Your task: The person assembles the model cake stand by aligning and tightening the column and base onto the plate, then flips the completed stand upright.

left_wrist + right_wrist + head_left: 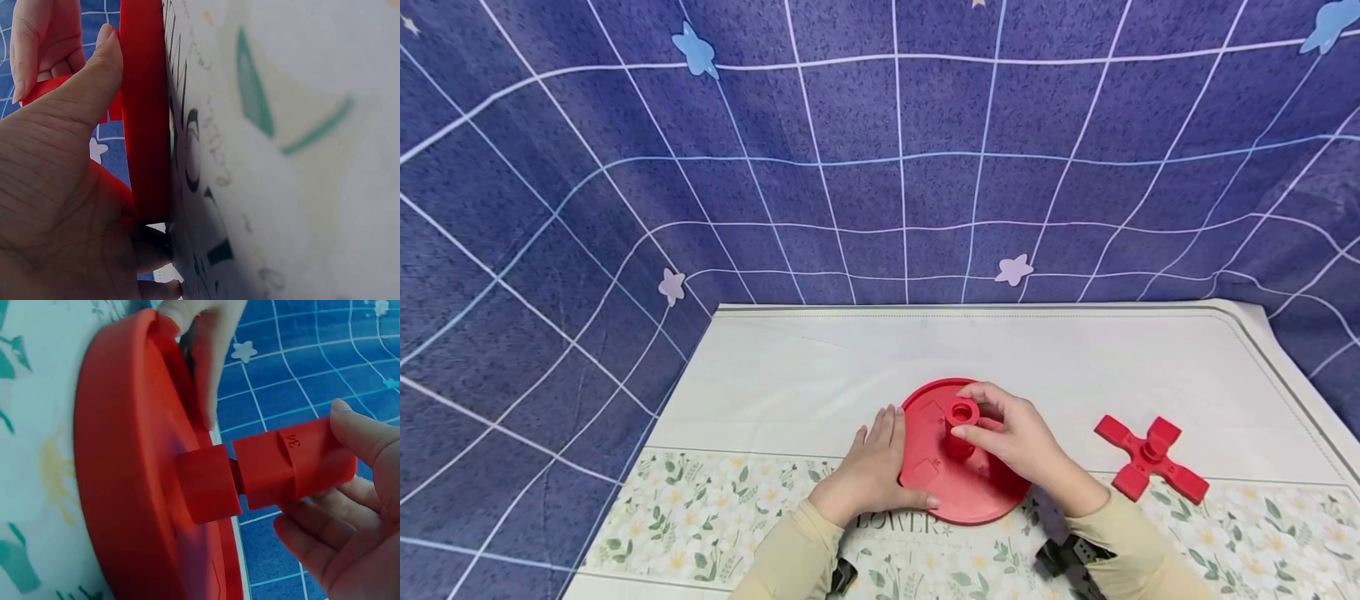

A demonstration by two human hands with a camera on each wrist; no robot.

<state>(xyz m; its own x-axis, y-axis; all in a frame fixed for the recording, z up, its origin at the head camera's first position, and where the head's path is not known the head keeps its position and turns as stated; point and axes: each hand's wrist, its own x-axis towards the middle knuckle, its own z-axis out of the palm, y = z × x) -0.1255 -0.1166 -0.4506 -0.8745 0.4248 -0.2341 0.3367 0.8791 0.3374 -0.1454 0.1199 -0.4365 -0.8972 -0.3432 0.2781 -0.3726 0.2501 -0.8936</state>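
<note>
Right hand (1017,429)'s pinching the red tube (269,472) — roughly upright, stub (206,485) just below that hand. Left hand (876,468)'s straight-fingered — touching the red disc (958,498).

Red disc (973,493), red post (265,465), gridded backdrop (865,196) seemingly blue-violet

The right hand (365,550) holds a red tube (265,469) in line with a stub (209,484) on the disc (112,462), a narrow neck (235,476) between them. The left hand (215,337) touches its rim (134,369). Blue gridded cloth (281,381) hangs behind.
</note>
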